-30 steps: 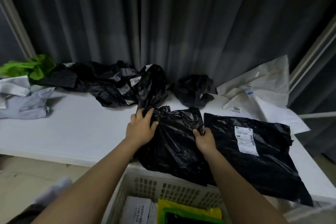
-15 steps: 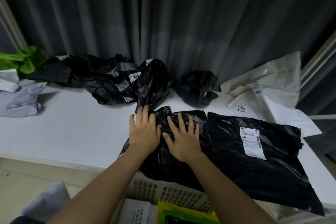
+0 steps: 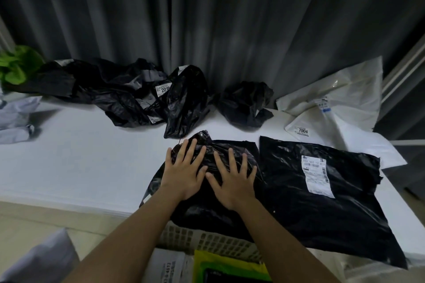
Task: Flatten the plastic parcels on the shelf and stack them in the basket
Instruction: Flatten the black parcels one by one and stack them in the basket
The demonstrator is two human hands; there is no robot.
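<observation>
A crumpled black plastic parcel (image 3: 207,204) lies at the front edge of the white shelf (image 3: 92,163), partly overhanging the basket. My left hand (image 3: 184,172) and my right hand (image 3: 232,179) both lie flat on it, fingers spread, side by side, gripping nothing. To its right lies a flattened black parcel (image 3: 322,209) with a white label. The white perforated basket (image 3: 207,240) stands below the shelf edge and holds a white parcel (image 3: 167,266) and a yellow-green one (image 3: 230,269).
Along the back of the shelf lie crumpled black parcels (image 3: 128,99), a small black ball of plastic (image 3: 246,103) and white parcels (image 3: 333,108) at the right. Grey parcels (image 3: 16,117) and a green one (image 3: 16,66) lie at the far left. A dark curtain hangs behind.
A second ago both hands gripped the black parcel's edges. Then they opened and were laid flat on it, and they have since pressed it a little flatter and wider.
</observation>
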